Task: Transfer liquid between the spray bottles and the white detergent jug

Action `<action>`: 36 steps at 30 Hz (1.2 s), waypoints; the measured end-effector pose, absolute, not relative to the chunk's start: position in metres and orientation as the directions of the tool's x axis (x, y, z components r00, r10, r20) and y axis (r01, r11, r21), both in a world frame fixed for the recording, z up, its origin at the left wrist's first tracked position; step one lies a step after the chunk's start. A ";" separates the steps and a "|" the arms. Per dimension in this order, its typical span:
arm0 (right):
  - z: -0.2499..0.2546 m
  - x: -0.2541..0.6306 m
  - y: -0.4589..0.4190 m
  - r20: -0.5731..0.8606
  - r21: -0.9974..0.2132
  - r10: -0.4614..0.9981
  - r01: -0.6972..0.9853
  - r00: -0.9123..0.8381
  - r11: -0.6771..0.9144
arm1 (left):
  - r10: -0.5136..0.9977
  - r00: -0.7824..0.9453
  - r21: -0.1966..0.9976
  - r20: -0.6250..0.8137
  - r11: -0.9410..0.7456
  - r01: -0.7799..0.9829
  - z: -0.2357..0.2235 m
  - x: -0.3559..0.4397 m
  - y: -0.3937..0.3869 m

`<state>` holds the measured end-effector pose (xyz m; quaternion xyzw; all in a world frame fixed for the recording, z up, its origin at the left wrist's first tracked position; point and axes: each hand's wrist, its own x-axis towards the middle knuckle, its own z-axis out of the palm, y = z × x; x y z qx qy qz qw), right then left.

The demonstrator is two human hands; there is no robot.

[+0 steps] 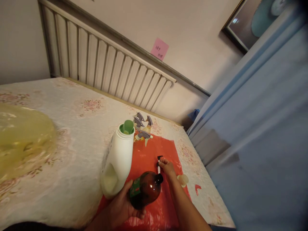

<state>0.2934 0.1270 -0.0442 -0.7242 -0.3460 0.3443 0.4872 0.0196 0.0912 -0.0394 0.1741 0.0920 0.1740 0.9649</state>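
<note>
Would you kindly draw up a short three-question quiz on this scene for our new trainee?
1. Which hand holds the brown bottle?
2. What colour is the item in the mouth of the white jug? A) red B) green C) black
3. Fill in: the fingers of the right hand pinch a small ____.

Key: 1. The left hand. 2. B. 3. Pump.

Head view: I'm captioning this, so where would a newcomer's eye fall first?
Probably on the bright red sheet on the flowered cover, with the white jug at its left side. Over it, the left hand holds a tilted brown bottle, and the right hand holds a pump near the bottle's neck. A blue curtain fills much of the right.
</note>
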 end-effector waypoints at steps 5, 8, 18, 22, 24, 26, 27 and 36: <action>-0.040 0.289 0.131 -0.196 -0.881 0.816 0.268 0.544 -0.390 | 0.358 0.928 0.370 -0.105 0.880 -0.297 -0.038 0.019 0.091; -0.040 0.283 0.130 -0.178 -0.856 0.802 0.312 0.569 -0.412 | 0.365 0.926 0.387 -0.098 0.871 -0.302 -0.037 0.019 0.091; -0.019 0.261 0.108 -0.050 -0.912 0.806 0.302 0.590 -0.278 | 0.348 0.935 0.383 -0.066 0.874 -0.298 -0.040 0.018 0.090; 0.001 0.243 0.078 -0.033 -0.969 0.871 0.196 0.490 -0.147 | 0.400 0.910 0.372 -0.108 0.865 -0.336 -0.033 0.015 0.088; 0.009 0.234 0.060 -0.031 -0.985 0.894 0.137 0.447 -0.103 | 0.416 0.903 0.380 -0.107 0.856 -0.350 -0.031 0.014 0.086; 0.016 0.225 0.042 -0.026 -0.996 0.913 0.069 0.406 -0.059 | 0.429 0.898 0.401 -0.100 0.843 -0.358 -0.030 0.013 0.084; 0.020 0.221 0.035 -0.020 -0.999 0.925 0.030 0.379 -0.034 | 0.436 0.894 0.412 -0.101 0.836 -0.362 -0.030 0.014 0.082; 0.038 0.187 -0.001 0.011 -1.000 0.969 -0.025 0.247 0.018 | 0.561 0.814 0.430 -0.153 0.779 -0.456 -0.017 0.022 0.048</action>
